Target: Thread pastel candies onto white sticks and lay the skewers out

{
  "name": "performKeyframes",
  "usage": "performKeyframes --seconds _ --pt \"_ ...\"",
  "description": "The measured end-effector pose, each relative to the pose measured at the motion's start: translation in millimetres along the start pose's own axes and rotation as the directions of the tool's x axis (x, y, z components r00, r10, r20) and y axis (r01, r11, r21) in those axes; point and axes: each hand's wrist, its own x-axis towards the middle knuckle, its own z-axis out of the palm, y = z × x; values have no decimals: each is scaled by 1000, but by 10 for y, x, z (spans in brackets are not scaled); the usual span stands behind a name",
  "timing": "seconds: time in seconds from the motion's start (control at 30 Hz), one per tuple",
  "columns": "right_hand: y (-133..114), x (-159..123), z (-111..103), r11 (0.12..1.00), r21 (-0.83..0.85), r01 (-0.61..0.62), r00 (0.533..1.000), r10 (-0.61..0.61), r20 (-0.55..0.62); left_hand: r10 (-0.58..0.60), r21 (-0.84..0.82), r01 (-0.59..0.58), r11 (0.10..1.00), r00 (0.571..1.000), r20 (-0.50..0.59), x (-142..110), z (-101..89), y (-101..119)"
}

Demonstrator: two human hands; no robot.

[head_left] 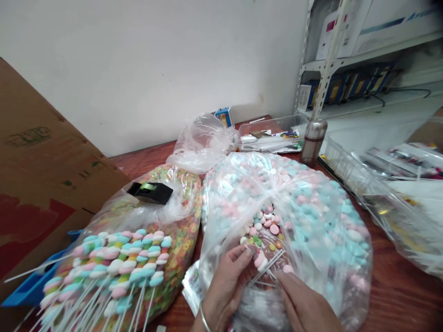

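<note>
My left hand [230,274], with a bangle at its wrist, has thumb and forefinger pinched on a small pink-and-white marshmallow [260,261]. Close beside it, my right hand [302,302] is closed on a thin white stick [271,275]; most of its fingers are hidden. Both hands are over the opening of a large clear bag [242,184] full of pastel marshmallows. Loose round candies [266,221] and several white sticks [270,263] lie in the brown area before my fingers. To the left, a pile of marshmallow skewers [121,258] rests on another bag [185,235] of ring-shaped candies.
A black tape dispenser [150,192] sits on the left bag. Behind are a crumpled clear bag [204,143], a clear tray [273,147] and a metal bottle [313,143]. Cardboard [44,152] and a blue bin [34,286] stand left; a clear bin [374,203] stands right, below shelving.
</note>
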Motion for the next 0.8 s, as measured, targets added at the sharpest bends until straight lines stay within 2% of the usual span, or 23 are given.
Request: performKeyframes --seconds 0.13,0.27,0.37,0.47,0.53,0.57,0.63,0.7,0.73,0.8 --pt "0 28 58 998 55 -32 998 35 -54 -10 40 9 999 1000 28 -46 122 -98" --pt "-54 148 80 991 134 -2 995 15 -96 -8 120 5 993 1000 28 -37 205 -179" --pt "-87 294 -9 977 210 -24 990 53 -132 74 186 -76 980 997 16 39 226 -157" --pt "-35 480 -174 968 229 -104 988 128 -91 136 372 -132 919 991 16 179 238 -51" --pt "48 616 -282 967 177 -185 973 205 -103 247 573 -215 791 969 22 300 246 45" --pt "95 682 -323 964 148 -221 963 240 -123 331 679 -269 683 943 40 366 253 91" --pt "177 800 -363 961 104 -256 949 271 -163 487 844 -348 408 865 122 503 273 167" --pt "229 885 -344 966 78 -247 949 258 -184 553 906 -388 170 799 238 637 303 211" --pt "241 915 -318 969 66 -240 950 248 -191 556 910 -404 98 780 287 700 320 222" --pt "246 951 -250 971 46 -237 948 241 -209 523 898 -438 35 774 357 812 350 228"
